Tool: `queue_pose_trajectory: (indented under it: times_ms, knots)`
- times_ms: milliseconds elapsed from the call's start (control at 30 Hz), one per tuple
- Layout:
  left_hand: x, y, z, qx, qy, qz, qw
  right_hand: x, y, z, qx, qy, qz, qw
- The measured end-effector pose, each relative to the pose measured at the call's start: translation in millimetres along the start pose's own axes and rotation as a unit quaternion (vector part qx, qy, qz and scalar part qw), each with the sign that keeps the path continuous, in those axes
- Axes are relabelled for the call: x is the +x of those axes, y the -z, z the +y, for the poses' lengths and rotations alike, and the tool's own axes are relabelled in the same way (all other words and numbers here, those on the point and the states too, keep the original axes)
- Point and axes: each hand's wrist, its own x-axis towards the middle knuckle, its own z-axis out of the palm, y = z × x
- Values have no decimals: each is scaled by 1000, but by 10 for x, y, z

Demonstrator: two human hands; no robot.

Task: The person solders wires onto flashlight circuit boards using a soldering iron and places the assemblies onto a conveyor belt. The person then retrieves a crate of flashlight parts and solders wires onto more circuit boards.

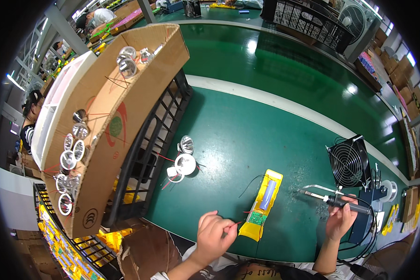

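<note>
My left hand is closed in a pinch on a thin red wire at the near left edge of a yellow plastic housing. The housing lies open on the green bench, with a blue cylindrical battery cell and a small green circuit board in it. A loose dark wire sticks out to its left. In my right hand is a soldering iron with a bent metal tube along it; its tip points left, apart from the housing. Silver reflector cups with wires rest farther left.
A long cardboard box holding several reflectors sits on a black crate at the left. At the right stand a black fan and a solder spool. Beyond a pale rail lies a glossy green belt. Other people are far left.
</note>
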Motion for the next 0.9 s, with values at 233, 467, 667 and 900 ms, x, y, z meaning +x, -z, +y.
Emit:
queue_pose_trajectory:
  times_ms: [233, 467, 667, 900]
  knots:
    - [-231, -248, 221, 2, 86, 118, 989, -93, -166, -168, -46, -92, -127, 987]
    - [-237, -302, 302, 49, 50, 136, 988, -181, -231, -206, -54, -156, -84, 983]
    - [-202, -362, 306, 17, 50, 173, 984, -249, -348, -215, -71, -109, -82, 988]
    - [-228, -366, 268, 4, 57, 173, 983, -362, -376, -166, -40, -143, -108, 983]
